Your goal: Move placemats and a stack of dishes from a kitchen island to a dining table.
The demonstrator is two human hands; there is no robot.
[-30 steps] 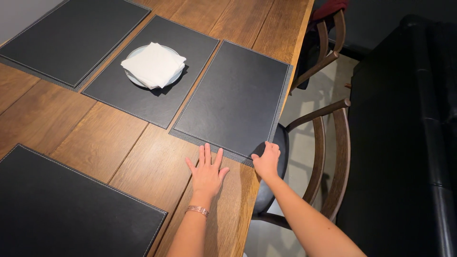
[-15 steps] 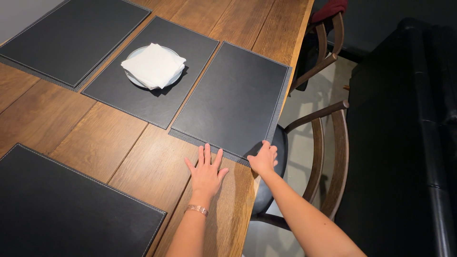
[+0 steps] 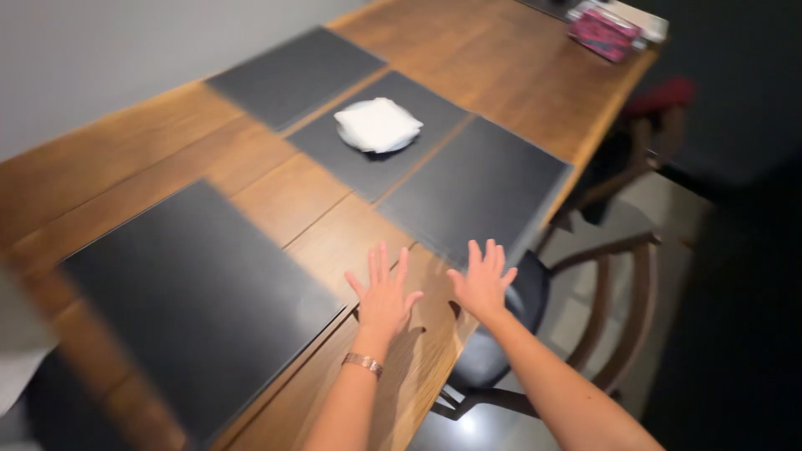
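Note:
My left hand (image 3: 384,294) is open, fingers spread, over the bare wood of the table (image 3: 109,167), just short of the near edge of a black placemat (image 3: 476,188). A copper bracelet is on that wrist. My right hand (image 3: 483,280) is also open with spread fingers, raised near the table's edge beside the same placemat's near corner, holding nothing. Neither hand touches the placemat. The view is motion-blurred.
A larger black placemat (image 3: 200,301) lies to the left. Two more black placemats (image 3: 296,71) lie farther off; one carries a plate with white napkins (image 3: 378,124). A pink pouch (image 3: 603,32) sits at the far end. Wooden chairs (image 3: 614,292) stand to the right.
My right hand has let go of the placemat's corner and lifted with fingers spread. The view has swung left and pulled back, showing more of the table.

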